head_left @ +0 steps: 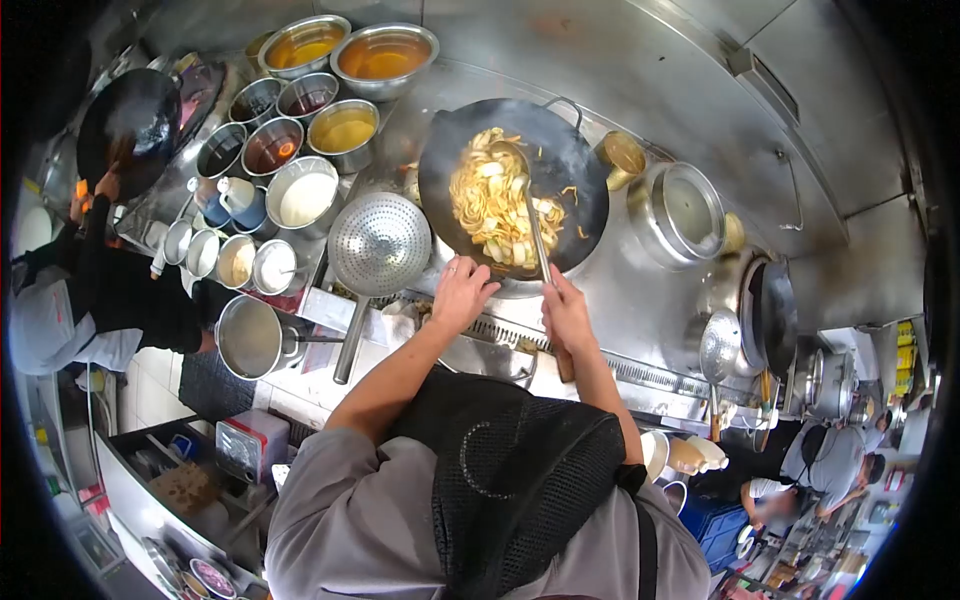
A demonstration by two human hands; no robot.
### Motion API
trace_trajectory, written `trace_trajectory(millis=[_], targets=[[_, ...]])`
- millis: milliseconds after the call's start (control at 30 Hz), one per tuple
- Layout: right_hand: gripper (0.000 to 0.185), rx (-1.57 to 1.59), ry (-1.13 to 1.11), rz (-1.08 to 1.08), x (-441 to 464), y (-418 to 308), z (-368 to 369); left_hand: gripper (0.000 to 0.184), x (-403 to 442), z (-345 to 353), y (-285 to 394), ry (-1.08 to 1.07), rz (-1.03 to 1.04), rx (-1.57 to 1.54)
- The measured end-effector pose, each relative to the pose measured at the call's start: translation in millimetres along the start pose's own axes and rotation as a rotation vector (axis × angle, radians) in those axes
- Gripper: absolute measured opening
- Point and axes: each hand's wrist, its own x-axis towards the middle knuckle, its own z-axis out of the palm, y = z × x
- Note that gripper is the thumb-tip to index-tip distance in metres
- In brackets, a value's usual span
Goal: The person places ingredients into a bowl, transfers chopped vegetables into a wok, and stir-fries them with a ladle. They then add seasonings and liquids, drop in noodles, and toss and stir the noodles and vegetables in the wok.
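Observation:
A dark wok (585, 190) sits on the stove, with noodles (480, 190) and pale, chunky pieces in it. My left hand (462, 294) is at the wok's near edge, fingers curled over it; the exact grip is partly hidden. My right hand (568, 318) is closed around the handle of a long metal ladle (536, 222). The ladle's wooden end sticks out below the hand, and its head rests among the noodles. Just left of the wok lies a perforated metal strainer (380, 243), its handle pointing toward me.
Bowls of orange liquid (385, 58) and several sauce containers (273, 146) stand at the back left. A metal pot (690, 212) and a skimmer (719, 345) are at the right. Another person (70, 310) handles a wok (128, 130) at the far left; more people (835, 460) are at the right.

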Motion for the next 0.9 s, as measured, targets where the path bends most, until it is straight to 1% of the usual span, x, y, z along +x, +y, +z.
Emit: trace_trajectory(millis=[67,100,133,200,233,267,333,367,400,467,500,533,600,667,733,867,900], targets=[[0.058,0.274,-0.052,0.028,-11,7,-20,0.023,-2,-1,2,0.017,-0.016,-0.027],[0.053,0.229,0.019,0.014,-14,0,-25,0.023,-3,-4,4,0.019,-0.027,-0.03],[0.053,0.223,0.014,0.02,-1,10,-29,0.023,-3,-7,6,0.034,-0.025,-0.011],[0.049,-0.237,0.324,-0.434,41,29,-35,0.022,-4,-10,8,0.042,-0.013,0.006],[0.049,-0.318,0.317,-0.302,48,15,-39,0.022,-5,-10,7,0.068,-0.003,0.018],[0.049,-0.314,0.325,-0.302,56,4,-37,0.021,-5,-9,6,0.095,0.008,0.03],[0.049,-0.077,0.231,-0.143,68,-9,-29,0.021,-3,-10,5,0.082,0.007,0.03],[0.05,-0.035,0.187,-0.131,72,-9,-22,0.021,-3,-10,6,0.071,-0.005,0.03],[0.05,-0.034,0.19,-0.128,70,-7,-19,0.021,-4,-8,6,0.067,-0.003,0.028],[0.051,-0.012,-0.035,-0.103,65,-5,-14,0.021,-5,-7,4,0.071,-0.013,0.038],[0.053,-0.215,0.009,-0.386,79,31,-13,0.021,-4,-7,4,0.07,-0.009,0.041],[0.053,-0.213,0.011,-0.389,73,41,-22,0.021,-4,-8,3,0.072,-0.002,0.035],[0.056,-0.466,0.085,-0.924,55,62,-44,0.021,-4,-9,3,0.078,-0.002,0.029],[0.054,-0.759,0.095,-0.774,29,71,-91,0.021,-5,-11,4,0.078,-0.008,0.023],[0.052,-1.153,0.196,-0.588,5,69,-125,0.021,-5,-11,4,0.09,-0.002,0.02],[0.049,-1.35,0.308,-0.656,-36,18,-171,0.021,-5,-9,1,0.104,0.019,0.014],[0.047,-1.364,0.328,-0.657,-47,-1,-179,0.021,-6,-8,1,0.072,-0.009,0.034]])
